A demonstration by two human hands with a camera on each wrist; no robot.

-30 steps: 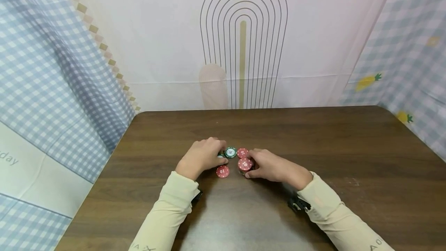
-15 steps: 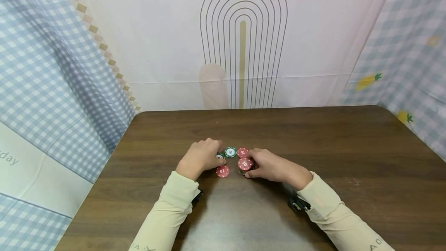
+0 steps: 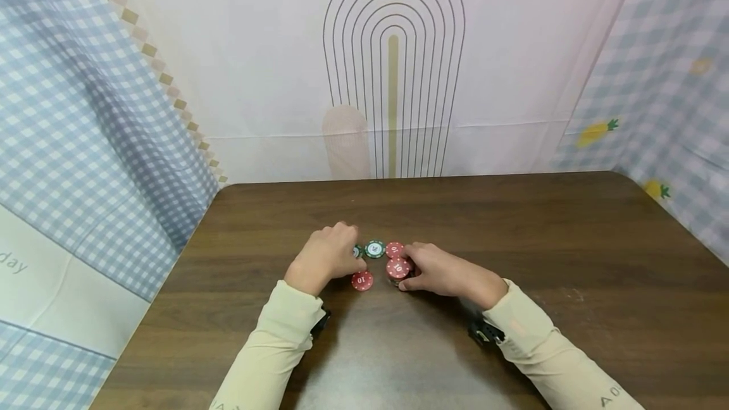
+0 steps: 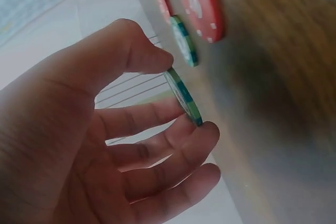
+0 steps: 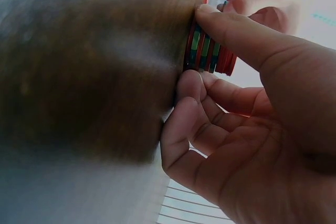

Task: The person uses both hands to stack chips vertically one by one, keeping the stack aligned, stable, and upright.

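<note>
My left hand (image 3: 326, 259) pinches a green poker chip (image 4: 182, 97) by its edges, thumb on one side and fingers on the other. Whether this chip touches the table cannot be told. Close to the left thumb lies a red 10 chip (image 3: 362, 281), flat on the wood. My right hand (image 3: 443, 272) grips a stack of chips (image 5: 207, 51) by the sides; red and green layers show, and a red 10 chip tops it (image 3: 398, 267). Another green chip (image 3: 374, 249) and a red chip (image 3: 395, 250) lie just behind, between the hands.
The brown wooden table (image 3: 512, 220) extends around both hands. Behind it hangs a white cloth (image 3: 273, 81) with an arch pattern. Blue checked cloth (image 3: 114, 112) hangs at the left, and more at the right.
My left hand has shifted slightly left, and more of the green chip beside its fingers shows. The right hand stays on the stack. The head view has moved a little.
</note>
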